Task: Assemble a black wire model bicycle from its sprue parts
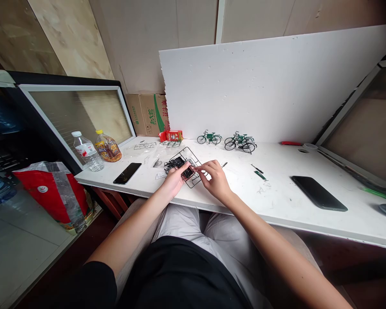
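Observation:
Over the front of the white table (154, 189), my left hand (173, 183) grips a black plastic model-kit sprue frame (188, 172) with its thumb on top. Small dark parts sit inside the frame, too fine to tell apart. At the frame's right side, the fingertips of my right hand (216, 179) are pinched together on the sprue. Whether they also hold a loose part, I cannot make out. Behind my hands stand a green model bicycle (209, 137) and, to its right, more model bicycles (239, 142) close together.
A dark phone (127, 173) lies left of my hands and another black phone (318, 193) lies right. A water bottle (87, 152) and a yellow-capped bottle (108, 146) stand at the left. Small green pieces (260, 175), a red packet (173, 135) and a white board (260, 86) are beyond.

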`<state>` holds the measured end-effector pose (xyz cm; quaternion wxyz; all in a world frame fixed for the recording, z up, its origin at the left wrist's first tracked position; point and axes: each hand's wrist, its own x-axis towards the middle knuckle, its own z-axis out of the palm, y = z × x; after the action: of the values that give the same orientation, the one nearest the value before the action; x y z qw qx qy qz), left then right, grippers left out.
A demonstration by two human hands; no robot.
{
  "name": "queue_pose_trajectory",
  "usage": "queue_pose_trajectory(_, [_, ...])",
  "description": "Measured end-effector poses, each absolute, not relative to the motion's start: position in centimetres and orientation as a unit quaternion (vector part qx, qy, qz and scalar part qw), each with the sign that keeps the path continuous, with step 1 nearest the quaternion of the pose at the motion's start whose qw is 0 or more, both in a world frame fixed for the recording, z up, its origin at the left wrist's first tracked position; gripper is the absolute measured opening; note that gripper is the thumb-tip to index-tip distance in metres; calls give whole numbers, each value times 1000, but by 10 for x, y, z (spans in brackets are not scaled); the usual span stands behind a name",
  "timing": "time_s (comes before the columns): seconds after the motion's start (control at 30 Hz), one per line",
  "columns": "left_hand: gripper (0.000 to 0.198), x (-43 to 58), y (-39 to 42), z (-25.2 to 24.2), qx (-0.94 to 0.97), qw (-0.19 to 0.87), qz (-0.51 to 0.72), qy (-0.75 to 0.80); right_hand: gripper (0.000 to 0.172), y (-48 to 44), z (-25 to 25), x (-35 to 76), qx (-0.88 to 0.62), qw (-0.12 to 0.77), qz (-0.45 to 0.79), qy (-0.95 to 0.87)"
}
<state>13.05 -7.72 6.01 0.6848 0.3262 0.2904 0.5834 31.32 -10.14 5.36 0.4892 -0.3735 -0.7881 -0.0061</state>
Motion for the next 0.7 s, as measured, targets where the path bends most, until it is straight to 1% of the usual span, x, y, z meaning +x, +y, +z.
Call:
queue_pose_trajectory(0.47, [24, 130, -77, 59, 309, 695, 575, 303, 20, -102, 54, 312, -363, 478, 0, -800])
queue_pose_trajectory(0.7, [19, 130, -73, 53, 300, 691, 565, 337, 24, -103, 52, 311, -360, 468, 10, -807])
